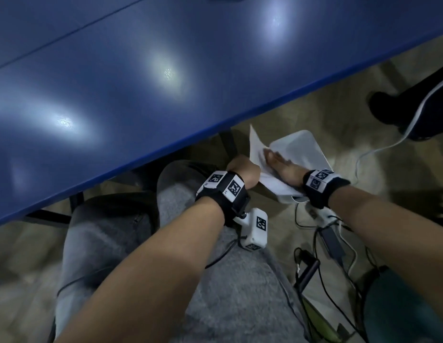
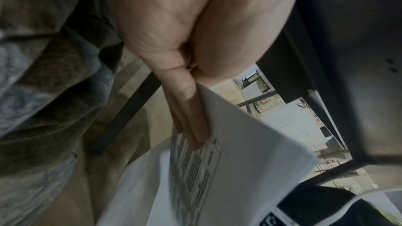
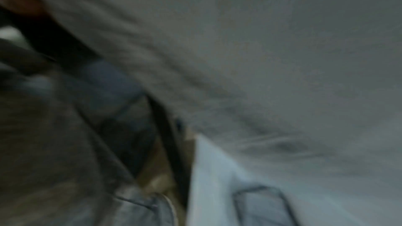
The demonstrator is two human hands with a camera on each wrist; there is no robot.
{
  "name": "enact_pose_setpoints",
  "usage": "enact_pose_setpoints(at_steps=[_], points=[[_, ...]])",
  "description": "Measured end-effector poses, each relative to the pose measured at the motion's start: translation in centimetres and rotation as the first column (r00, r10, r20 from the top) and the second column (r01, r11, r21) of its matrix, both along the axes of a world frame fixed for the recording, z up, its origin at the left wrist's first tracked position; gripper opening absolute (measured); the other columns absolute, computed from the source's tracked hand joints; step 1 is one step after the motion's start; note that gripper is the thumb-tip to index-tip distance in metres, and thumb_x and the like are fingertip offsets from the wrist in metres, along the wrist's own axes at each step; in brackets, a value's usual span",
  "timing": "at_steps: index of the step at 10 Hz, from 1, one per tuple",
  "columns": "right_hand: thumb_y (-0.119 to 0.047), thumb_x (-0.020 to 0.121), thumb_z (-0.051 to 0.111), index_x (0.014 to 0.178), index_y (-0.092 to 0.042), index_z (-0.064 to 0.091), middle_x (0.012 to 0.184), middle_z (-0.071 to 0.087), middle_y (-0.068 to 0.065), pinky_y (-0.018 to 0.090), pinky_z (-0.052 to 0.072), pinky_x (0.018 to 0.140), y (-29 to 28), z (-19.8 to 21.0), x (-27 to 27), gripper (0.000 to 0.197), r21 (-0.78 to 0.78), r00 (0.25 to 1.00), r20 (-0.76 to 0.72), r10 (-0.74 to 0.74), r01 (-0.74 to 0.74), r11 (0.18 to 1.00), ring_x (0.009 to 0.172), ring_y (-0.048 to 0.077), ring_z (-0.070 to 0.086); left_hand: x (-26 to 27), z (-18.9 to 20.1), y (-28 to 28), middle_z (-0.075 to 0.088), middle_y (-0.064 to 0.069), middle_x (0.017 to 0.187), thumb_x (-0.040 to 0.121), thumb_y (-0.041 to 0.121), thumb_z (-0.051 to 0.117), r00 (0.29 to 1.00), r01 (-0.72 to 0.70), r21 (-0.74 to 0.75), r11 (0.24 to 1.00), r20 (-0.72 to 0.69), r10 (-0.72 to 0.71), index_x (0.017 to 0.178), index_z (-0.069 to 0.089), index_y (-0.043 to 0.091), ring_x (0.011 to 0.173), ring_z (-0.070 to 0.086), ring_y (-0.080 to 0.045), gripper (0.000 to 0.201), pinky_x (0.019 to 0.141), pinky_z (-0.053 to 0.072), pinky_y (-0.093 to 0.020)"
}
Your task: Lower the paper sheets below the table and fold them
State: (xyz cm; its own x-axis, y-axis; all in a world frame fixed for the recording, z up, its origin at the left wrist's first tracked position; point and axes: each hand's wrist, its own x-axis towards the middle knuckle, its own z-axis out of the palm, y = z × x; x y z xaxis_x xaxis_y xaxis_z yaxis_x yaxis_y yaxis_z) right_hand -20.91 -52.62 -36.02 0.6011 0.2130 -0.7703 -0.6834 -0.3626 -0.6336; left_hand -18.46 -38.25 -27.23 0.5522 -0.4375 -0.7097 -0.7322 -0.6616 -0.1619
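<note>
- A glossy blue table top [image 1: 146, 78] fills the upper left of the head view, its edge running down to the left above grey trousers [image 1: 109, 243] on the person's legs
- The left hand [image 1: 243, 172] sits just under that table edge, above the lap; the left wrist view shows its fingers [image 2: 189, 119] lying together along one face of a printed white sheet of paper [image 2: 239, 169] while the thumb side closes against the other, so the sheet's edge is pinched
- That paper [image 1: 258, 152] stands up between the two hands, touching a white rounded plastic container [image 1: 299, 149] held low beside the knees, over the floor
- The right hand [image 1: 281, 164] lies flat with straight fingers on the paper and the container's near side, pressing rather than gripping; the right wrist view is too blurred to add anything
- Black and white cables [image 1: 339, 246] trail on the beige floor [image 1: 327, 115] at the right, below the container
</note>
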Motion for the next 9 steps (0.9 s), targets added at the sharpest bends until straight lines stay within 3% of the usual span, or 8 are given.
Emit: enact_pose_setpoints(at_steps=[1, 2, 3, 4, 5, 7, 8, 9], points=[[-0.056, 0.103, 0.014, 0.16, -0.017, 0.01, 0.158, 0.025, 0.028, 0.043, 0.021, 0.117, -2.8, -3.8, 1.6, 0.069, -0.464, 0.999, 0.021, 0.035, -0.021, 0.886, 0.145, 0.039, 0.03, 0.5, 0.1, 0.6, 0.05, -0.019, 0.138, 0.102, 0.004, 0.036, 0.993, -0.111, 0.035, 0.993, -0.03, 0.112, 0.133, 0.053, -0.001, 0.126, 0.048, -0.035, 0.035, 0.097, 0.044, -0.036], [-0.069, 0.096, 0.011, 0.156, -0.003, 0.024, 0.157, 0.033, 0.024, 0.037, 0.024, 0.113, -2.9, -0.3, 0.8, 0.09, -0.491, 0.987, 0.052, -0.155, 0.16, 0.856, 0.145, 0.033, 0.032, 0.8, -0.5, 1.1, 0.046, -0.023, 0.141, 0.103, 0.003, 0.032, 0.954, -0.286, -0.02, 0.958, -0.097, 0.283, 0.134, 0.051, -0.001, 0.128, 0.044, -0.037, 0.037, 0.1, 0.043, -0.04], [-0.053, 0.103, 0.026, 0.159, -0.019, 0.02, 0.165, 0.022, 0.003, 0.022, 0.015, 0.116, 0.3, 2.5, -0.1, 0.065, -0.209, 0.93, 0.366, -0.012, 0.095, 0.973, 0.151, 0.021, 0.022, 0.7, -1.3, 1.0, 0.05, -0.022, 0.136, 0.103, 0.006, 0.033, 0.879, -0.459, -0.078, 0.885, -0.185, 0.439, 0.13, 0.054, -0.002, 0.126, 0.047, -0.038, 0.035, 0.099, 0.044, -0.042], [-0.058, 0.1, 0.026, 0.16, -0.026, 0.01, 0.167, 0.01, -0.009, 0.019, 0.011, 0.12, 3.6, 3.3, -1.8, 0.069, 0.017, 0.825, 0.56, 0.08, -0.108, 0.994, 0.151, 0.003, 0.012, 0.8, -1.7, 1.2, 0.057, -0.018, 0.132, 0.102, 0.014, 0.042, 0.679, -0.732, -0.222, 0.644, -0.323, 0.66, 0.129, 0.056, -0.002, 0.121, 0.055, -0.034, 0.035, 0.096, 0.048, -0.038], [-0.047, 0.107, 0.015, 0.159, -0.029, 0.006, 0.166, 0.004, -0.012, 0.015, -0.004, 0.114, 2.1, 1.1, -0.6, 0.056, -0.142, 0.903, 0.415, 0.116, -0.061, 0.988, 0.145, -0.006, 0.003, 0.7, -1.3, 1.4, 0.06, -0.02, 0.128, 0.099, 0.015, 0.046, 0.672, -0.74, -0.299, 0.602, -0.317, 0.669, 0.128, 0.059, -0.002, 0.118, 0.057, -0.034, 0.036, 0.092, 0.047, -0.035], [-0.071, 0.094, 0.005, 0.154, -0.01, 0.03, 0.155, 0.038, 0.014, 0.04, 0.02, 0.118, -2.8, -1.7, 0.1, 0.089, -0.43, 0.988, -0.131, 0.08, -0.13, 0.893, 0.141, 0.032, 0.038, 1.0, -0.7, 1.5, 0.031, -0.027, 0.148, 0.102, 0.003, 0.035, 0.71, -0.703, -0.138, 0.698, -0.196, 0.677, 0.141, 0.043, -0.002, 0.134, 0.036, -0.041, 0.04, 0.104, 0.038, -0.044], [-0.081, 0.085, -0.004, 0.153, -0.01, 0.035, 0.15, 0.047, 0.013, 0.035, 0.03, 0.111, -3.7, -0.5, 0.5, 0.105, -0.573, 0.994, 0.062, 0.09, -0.038, 0.819, 0.133, 0.029, 0.047, 1.0, -1.0, 1.7, 0.032, -0.026, 0.148, 0.103, 0.005, 0.033, 0.739, -0.672, -0.108, 0.733, -0.168, 0.653, 0.141, 0.043, -0.002, 0.133, 0.037, -0.04, 0.04, 0.102, 0.039, -0.044], [-0.062, 0.099, 0.025, 0.157, -0.023, 0.026, 0.159, 0.025, -0.015, 0.008, 0.017, 0.113, -0.7, 2.1, -1.1, 0.07, -0.027, 0.927, 0.376, -0.013, 0.025, 0.999, 0.149, 0.006, 0.024, 0.6, -1.3, 1.2, 0.038, -0.025, 0.145, 0.103, 0.007, 0.033, 0.799, -0.594, -0.085, 0.8, -0.178, 0.575, 0.139, 0.046, 0.0, 0.133, 0.04, -0.039, 0.039, 0.103, 0.038, -0.042]])
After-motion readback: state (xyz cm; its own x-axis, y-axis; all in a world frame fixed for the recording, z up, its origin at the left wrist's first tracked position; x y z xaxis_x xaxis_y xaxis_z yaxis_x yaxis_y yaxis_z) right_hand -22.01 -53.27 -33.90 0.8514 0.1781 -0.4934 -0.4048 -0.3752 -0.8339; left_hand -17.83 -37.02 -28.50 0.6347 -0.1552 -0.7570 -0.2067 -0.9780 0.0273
